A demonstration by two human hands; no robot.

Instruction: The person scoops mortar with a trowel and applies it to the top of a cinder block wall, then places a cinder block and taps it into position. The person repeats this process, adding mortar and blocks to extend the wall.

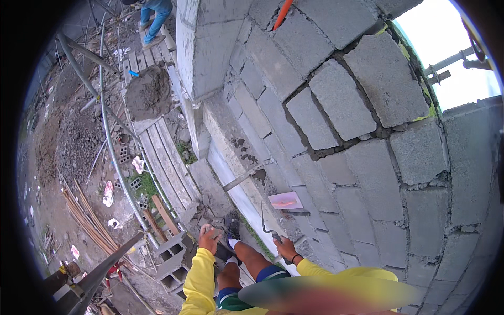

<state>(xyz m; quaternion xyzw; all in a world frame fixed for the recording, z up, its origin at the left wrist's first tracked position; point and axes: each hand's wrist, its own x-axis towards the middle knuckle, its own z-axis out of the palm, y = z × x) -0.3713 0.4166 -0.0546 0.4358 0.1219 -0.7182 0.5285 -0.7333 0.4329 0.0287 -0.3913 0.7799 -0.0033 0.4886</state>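
Observation:
My right hand grips the dark handle of a trowel; its thin blade, seen nearly edge-on, points away from me toward the ledge. My left hand is held in front of my left knee with its fingers curled; whatever is in them, if anything, is too small to make out. Beyond the trowel, a pink rectangular plate rests beside the foot of the wall. On my right rises a grey block wall, with dark, damp-looking mortar in the joints around several upper blocks.
Grey hollow blocks sit left of my feet. Wooden planks run ahead to a wet mortar heap. A person in blue jeans stands beyond it. Scaffold pipes line the left side. An orange rod touches the wall above.

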